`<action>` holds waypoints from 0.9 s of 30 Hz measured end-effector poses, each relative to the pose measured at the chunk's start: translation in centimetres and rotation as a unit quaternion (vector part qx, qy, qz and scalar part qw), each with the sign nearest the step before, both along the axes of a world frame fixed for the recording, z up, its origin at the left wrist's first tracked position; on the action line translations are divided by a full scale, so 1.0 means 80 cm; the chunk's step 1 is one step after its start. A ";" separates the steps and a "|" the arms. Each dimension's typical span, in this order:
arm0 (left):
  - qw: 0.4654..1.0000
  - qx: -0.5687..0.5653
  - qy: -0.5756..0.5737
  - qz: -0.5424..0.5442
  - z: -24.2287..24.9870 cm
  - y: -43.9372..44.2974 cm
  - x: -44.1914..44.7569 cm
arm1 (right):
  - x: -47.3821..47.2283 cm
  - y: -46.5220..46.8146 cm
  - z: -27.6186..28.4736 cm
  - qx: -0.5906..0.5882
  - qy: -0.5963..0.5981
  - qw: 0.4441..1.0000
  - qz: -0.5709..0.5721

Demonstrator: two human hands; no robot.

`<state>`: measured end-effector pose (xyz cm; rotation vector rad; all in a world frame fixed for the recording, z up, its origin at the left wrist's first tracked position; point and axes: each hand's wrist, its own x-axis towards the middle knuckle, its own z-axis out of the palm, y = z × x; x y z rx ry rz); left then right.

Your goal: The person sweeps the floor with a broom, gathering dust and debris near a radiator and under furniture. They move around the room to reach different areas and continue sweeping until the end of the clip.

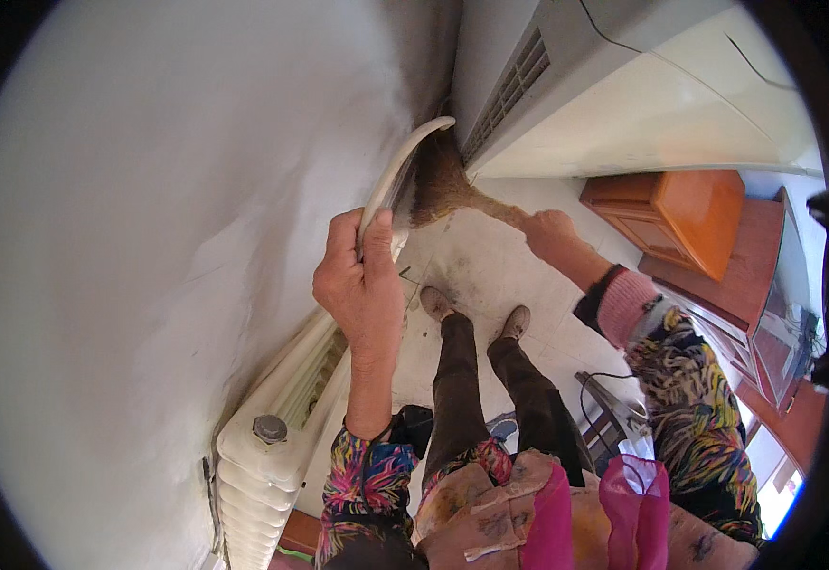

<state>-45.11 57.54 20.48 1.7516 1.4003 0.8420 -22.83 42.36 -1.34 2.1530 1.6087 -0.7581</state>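
My left hand grips the near end of a curved, off-white object, thumb on one side and fingers on the other. Seen almost edge-on, it does not show clearly what it is. In my right hand is the handle of a short natural-fibre hand broom. Its brown bristles fan out beside the inner side of the off-white object, down in the gap by the wall corner. Whether bristles and object touch, I cannot tell.
On the left, a cream column radiator with a grey cap runs along the white wall. A tall, pale housing with a vent grille rises ahead. Orange-brown wooden cabinets stand right. Dark smudges mark the tiled floor before my feet.
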 end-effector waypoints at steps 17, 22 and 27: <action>0.999 -0.039 0.010 -0.009 -0.005 0.005 -0.001 | -0.013 -0.016 0.110 -0.069 0.052 0.996 -0.009; 0.998 -0.043 0.040 -0.019 -0.014 0.010 -0.001 | -0.037 0.042 0.030 -0.043 0.079 0.987 -0.133; 0.998 -0.020 0.053 -0.022 -0.015 0.006 -0.004 | -0.072 -0.009 0.071 -0.094 0.169 0.960 -0.204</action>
